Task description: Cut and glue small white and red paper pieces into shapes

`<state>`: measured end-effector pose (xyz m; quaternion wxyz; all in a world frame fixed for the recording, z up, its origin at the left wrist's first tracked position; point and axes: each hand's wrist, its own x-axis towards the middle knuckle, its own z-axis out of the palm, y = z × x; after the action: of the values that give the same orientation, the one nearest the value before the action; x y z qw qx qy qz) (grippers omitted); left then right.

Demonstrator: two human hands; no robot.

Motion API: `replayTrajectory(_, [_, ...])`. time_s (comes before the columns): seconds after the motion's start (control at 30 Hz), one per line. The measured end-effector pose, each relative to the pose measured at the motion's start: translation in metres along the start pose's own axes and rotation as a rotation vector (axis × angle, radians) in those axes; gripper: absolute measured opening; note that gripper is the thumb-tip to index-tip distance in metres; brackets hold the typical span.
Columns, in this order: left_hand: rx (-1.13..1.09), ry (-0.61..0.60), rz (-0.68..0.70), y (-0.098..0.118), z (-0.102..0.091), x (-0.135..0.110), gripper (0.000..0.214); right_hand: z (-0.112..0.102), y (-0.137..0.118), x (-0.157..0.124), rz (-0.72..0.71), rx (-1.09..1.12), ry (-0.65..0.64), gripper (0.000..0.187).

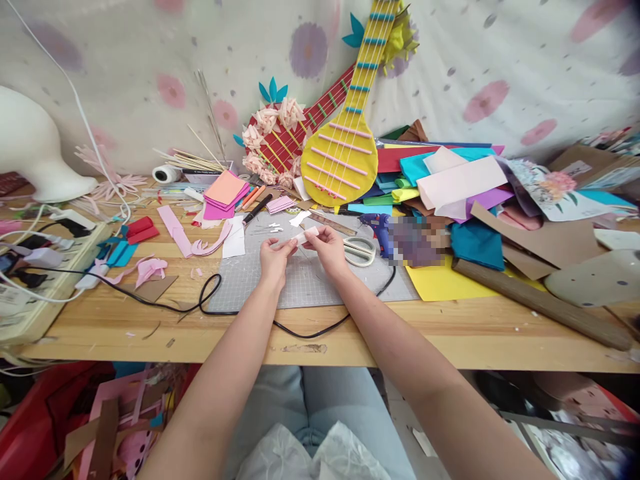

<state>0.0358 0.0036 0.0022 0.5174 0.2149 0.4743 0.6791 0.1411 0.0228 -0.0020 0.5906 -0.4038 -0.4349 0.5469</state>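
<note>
Both my hands meet over the grey cutting mat [240, 287], pinching a small white strip [305, 235], which looks like paper or felt. My left hand [275, 259] grips its left end between thumb and fingers. Its right end is in the fingers of my right hand [327, 248]. Just right of that hand lie scissors with pale handles [361, 251], their blades partly hidden. Behind my fingers, small white scraps [274, 227] and a larger white piece [300, 218] rest on the mat.
A blue glue gun [381, 233] stands right of the scissors, a black cable [310, 335] looping across the front. Yellow [345, 160] and red [280, 143] lute-shaped crafts lean at the back. Coloured sheets [463, 183] pile up at right; a power strip [50, 293] sits left.
</note>
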Motion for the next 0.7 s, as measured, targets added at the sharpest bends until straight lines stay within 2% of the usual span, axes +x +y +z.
replayTrajectory(0.37, [-0.047,-0.074,-0.01,-0.004,0.001,0.007,0.053,0.001,0.0,0.0,0.013,0.015,-0.028,0.036])
replayTrajectory(0.57, [-0.104,-0.111,-0.033,-0.002,0.004,0.011,0.045,0.001,0.003,0.002,0.052,0.04,-0.145,0.039])
replayTrajectory(0.7, [-0.115,-0.115,-0.042,-0.005,0.004,0.014,0.043,0.002,0.007,0.004,0.014,0.015,-0.175,0.046])
